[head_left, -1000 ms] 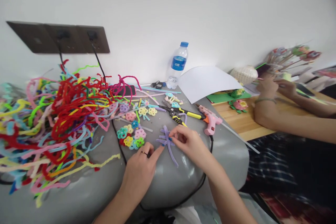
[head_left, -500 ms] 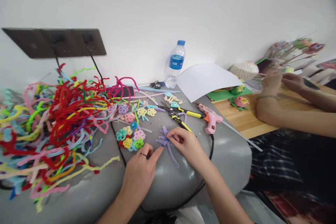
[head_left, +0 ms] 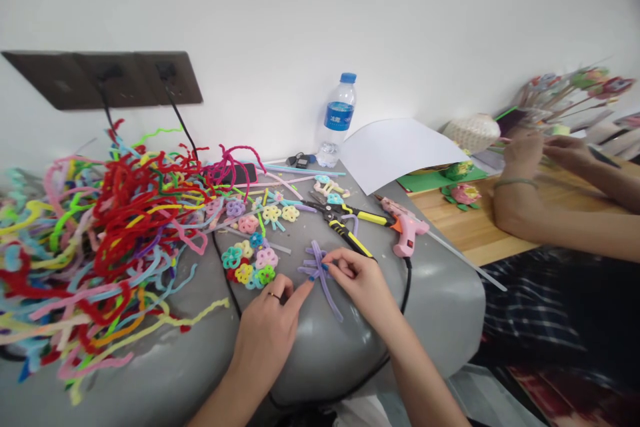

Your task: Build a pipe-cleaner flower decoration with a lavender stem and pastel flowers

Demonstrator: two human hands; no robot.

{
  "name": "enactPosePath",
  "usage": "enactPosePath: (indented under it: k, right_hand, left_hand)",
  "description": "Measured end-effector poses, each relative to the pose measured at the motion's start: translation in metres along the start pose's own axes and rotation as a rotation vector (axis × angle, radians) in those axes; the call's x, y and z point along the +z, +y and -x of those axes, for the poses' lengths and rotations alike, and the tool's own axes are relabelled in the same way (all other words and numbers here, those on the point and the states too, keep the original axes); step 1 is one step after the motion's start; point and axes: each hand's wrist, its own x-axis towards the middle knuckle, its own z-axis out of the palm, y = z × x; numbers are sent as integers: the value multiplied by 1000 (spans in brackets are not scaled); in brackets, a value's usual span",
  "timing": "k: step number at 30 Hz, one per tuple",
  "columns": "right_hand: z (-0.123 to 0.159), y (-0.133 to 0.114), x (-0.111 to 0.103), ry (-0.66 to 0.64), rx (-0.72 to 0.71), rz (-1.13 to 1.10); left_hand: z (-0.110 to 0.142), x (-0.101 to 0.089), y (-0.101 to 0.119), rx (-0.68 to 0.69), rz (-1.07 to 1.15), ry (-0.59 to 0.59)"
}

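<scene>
Several short purple pipe cleaners (head_left: 330,298) lie crossed on the grey table in front of me, one long piece over shorter crosswise ones. My left hand (head_left: 270,320) reaches in from the left, fingers curled, its fingertip pressing the purple pieces down at their crossing. From the right, my right hand (head_left: 357,280) pinches the same bundle between thumb and forefinger. Just left of them sits a cluster of small looped pipe-cleaner flowers (head_left: 266,256). Beyond my right hand lie black-and-yellow pliers (head_left: 345,235). The exact pinch point is partly hidden by my fingertips.
A big tangle of coloured pipe cleaners (head_left: 125,213) covers the left side. A pink glue gun (head_left: 409,233) lies at right, its cord running toward me. A water bottle (head_left: 338,120) and white paper (head_left: 395,150) are by the wall. A co-worker's arms (head_left: 550,213) rest over the wooden table.
My view shifts slightly. Both hands stay at the purple pipe cleaners with hardly any movement. The co-worker's hands shift a little over the wooden table.
</scene>
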Motion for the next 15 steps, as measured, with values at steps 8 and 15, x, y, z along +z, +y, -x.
enactPosePath:
  k: [8,15]
  right_hand:
    - [-2,0,-2,-21,28,3]
    - [-5,0,-1,-41,21,12]
  left_hand:
    - [0,-1,0,4,8,9]
    - [-1,0,0,-11,3,-8]
